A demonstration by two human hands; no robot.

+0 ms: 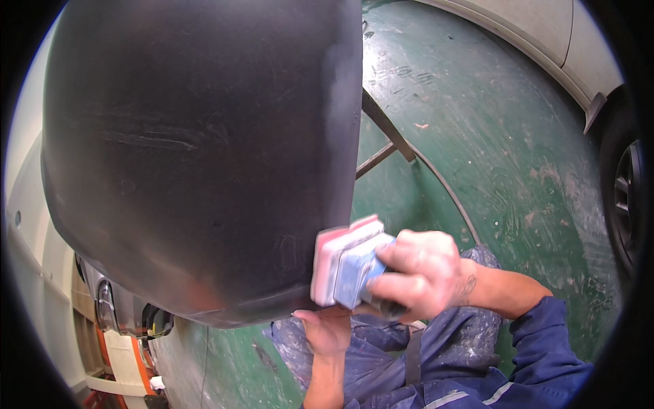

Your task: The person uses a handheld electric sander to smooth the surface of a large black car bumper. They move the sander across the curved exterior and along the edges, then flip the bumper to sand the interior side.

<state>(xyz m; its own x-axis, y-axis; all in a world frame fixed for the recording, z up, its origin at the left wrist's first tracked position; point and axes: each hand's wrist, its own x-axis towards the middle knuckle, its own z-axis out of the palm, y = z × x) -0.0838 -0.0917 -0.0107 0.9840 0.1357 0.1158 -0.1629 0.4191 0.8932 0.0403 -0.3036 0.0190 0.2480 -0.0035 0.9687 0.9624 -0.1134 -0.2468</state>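
We look down at a large, dark, curved panel (197,150) with pale scuff streaks near its middle. Our right grip (424,269) is closed around a blue, white and pink block (351,266), slightly blurred, held at the panel's lower right corner; we cannot tell whether its pink face touches. Our left grip (328,332) is palm-up just beside the panel's lower edge, its thumb raised and its fingers partly hidden, so we cannot tell whether it grasps anything. Beyond the panel's right edge, a metal stand (387,125) and a thin hose (446,183) rest on the scuffed green floor (524,225), near a pale car (538,27).
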